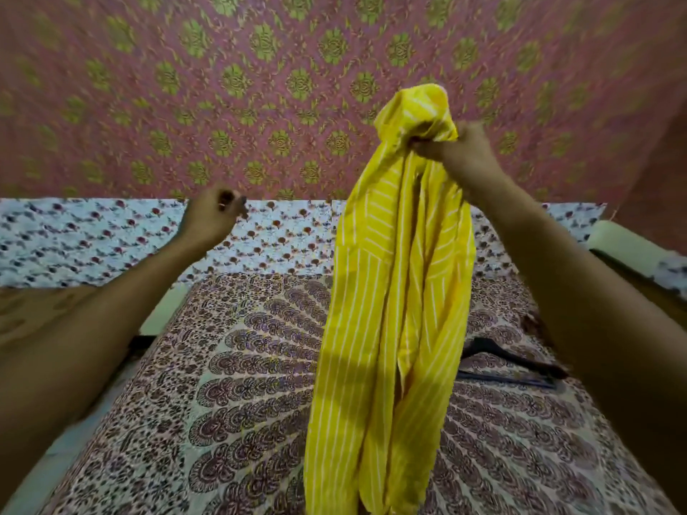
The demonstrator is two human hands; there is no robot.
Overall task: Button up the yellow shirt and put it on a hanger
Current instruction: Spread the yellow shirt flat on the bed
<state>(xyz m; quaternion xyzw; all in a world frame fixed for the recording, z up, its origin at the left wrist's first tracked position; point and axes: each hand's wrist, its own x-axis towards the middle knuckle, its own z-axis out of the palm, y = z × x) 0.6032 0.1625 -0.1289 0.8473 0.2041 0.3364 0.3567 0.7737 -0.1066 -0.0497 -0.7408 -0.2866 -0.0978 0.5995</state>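
The yellow shirt (390,291) with thin white stripes hangs bunched in the air over the bed. My right hand (461,150) grips it near its top, where the fabric is gathered into a crumpled knot. My left hand (212,217) is raised to the left, apart from the shirt, with its fingers curled and nothing in it. A dark hanger (509,369) lies flat on the bed to the right of the shirt, partly hidden behind the hanging fabric and my right forearm.
The bed is covered by a paisley-print sheet (241,384). A floral white cloth (93,243) runs along the far side. A pink hanging with green motifs (223,87) fills the background. A pale cushion (624,247) sits at the far right.
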